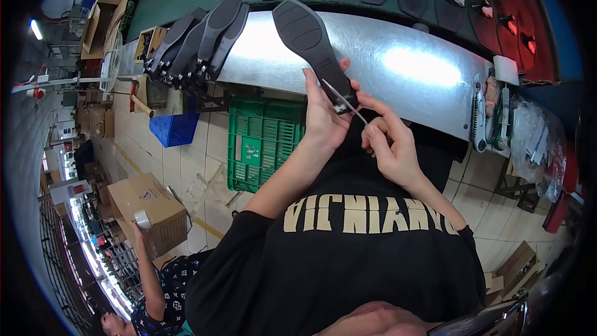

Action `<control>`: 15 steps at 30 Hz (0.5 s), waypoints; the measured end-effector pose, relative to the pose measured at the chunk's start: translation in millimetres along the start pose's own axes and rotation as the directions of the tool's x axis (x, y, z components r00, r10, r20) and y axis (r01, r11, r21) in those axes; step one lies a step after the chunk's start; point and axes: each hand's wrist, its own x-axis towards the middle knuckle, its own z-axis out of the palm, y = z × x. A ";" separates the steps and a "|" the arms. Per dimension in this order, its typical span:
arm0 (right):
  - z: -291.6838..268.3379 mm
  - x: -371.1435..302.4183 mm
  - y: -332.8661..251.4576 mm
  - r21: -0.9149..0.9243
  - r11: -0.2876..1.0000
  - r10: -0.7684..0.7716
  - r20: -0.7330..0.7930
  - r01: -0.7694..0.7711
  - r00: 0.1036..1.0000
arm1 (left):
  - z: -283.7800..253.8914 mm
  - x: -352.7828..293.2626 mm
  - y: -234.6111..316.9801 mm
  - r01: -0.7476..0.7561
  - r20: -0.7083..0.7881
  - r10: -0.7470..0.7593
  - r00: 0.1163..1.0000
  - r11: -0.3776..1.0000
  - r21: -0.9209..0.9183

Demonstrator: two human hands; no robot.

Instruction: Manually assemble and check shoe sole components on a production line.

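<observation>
Sole (303, 32): 12 o'clock, tread up, wide end toward 11.
Left hand (328, 118): fingers wrapped around narrow end.
Right hand (392, 147): fingers pinching thin tool (346, 103), shaft across sole.
Tool work: apparently near narrow end; calls for steady hold.

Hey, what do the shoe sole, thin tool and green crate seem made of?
The shoe sole looks like matte black rubber or rubbery plastic, with grooved lines. The thin tool is probably smooth metal, judging by its grey shine. The green crate seems molded plastic: one even colour, with slotted walls.
</observation>
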 end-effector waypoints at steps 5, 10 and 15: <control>-2.4 9.8 8.9 0.355 0.905 0.212 0.097 -0.233 0.972 | 12.1 -6.5 -8.7 -0.042 0.119 0.022 0.993 0.983 0.176; -23.6 10.5 7.4 0.713 0.563 0.297 0.298 -0.418 0.907 | 4.6 -15.6 1.5 0.001 0.191 -0.057 0.980 0.959 0.282; -30.3 11.5 4.4 0.757 0.455 0.277 0.381 -0.469 0.882 | -9.0 -13.8 -0.1 0.010 0.163 -0.048 0.985 0.974 0.227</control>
